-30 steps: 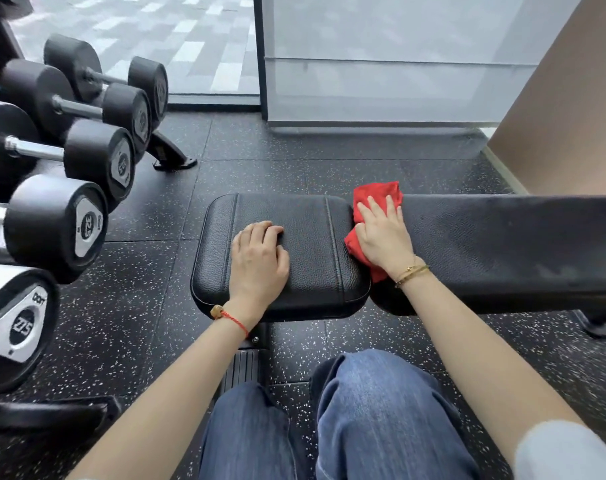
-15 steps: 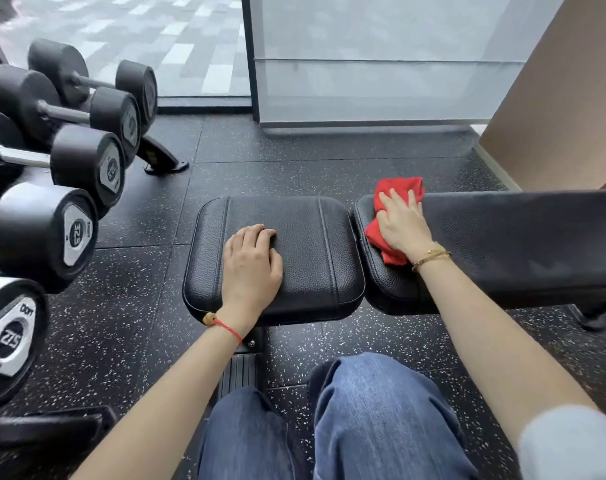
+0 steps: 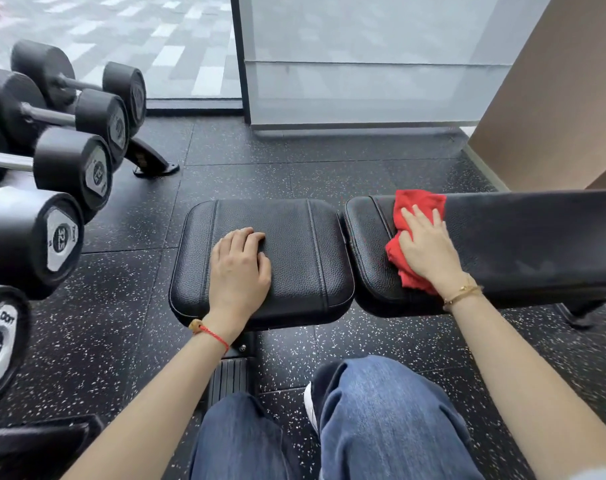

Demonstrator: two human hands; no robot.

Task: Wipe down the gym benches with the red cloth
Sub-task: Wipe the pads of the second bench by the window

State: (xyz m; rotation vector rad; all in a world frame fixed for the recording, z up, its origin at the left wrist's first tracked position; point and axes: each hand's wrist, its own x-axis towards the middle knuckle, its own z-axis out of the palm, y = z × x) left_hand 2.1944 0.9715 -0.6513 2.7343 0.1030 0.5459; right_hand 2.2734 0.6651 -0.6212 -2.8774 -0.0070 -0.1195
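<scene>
Dumbbells [image 3: 57, 239] at left read "32.5" and "27.5". Right hand [image 3: 427, 250], fingers flat, presses red cloth [image 3: 420, 201] on long pad [image 3: 537, 244], now further right vs. earlier; left hand [image 3: 239, 268], fingers curled, rests on seat pad [image 3: 294, 237].

Bright window daylight, sharp focus, wide-angle edge distortion.

Right hand [image 3: 428, 249] flat on red cloth [image 3: 420, 202] atop long bench pad [image 3: 537, 237], left hand [image 3: 239, 268] on seat pad [image 3: 294, 237].
</scene>
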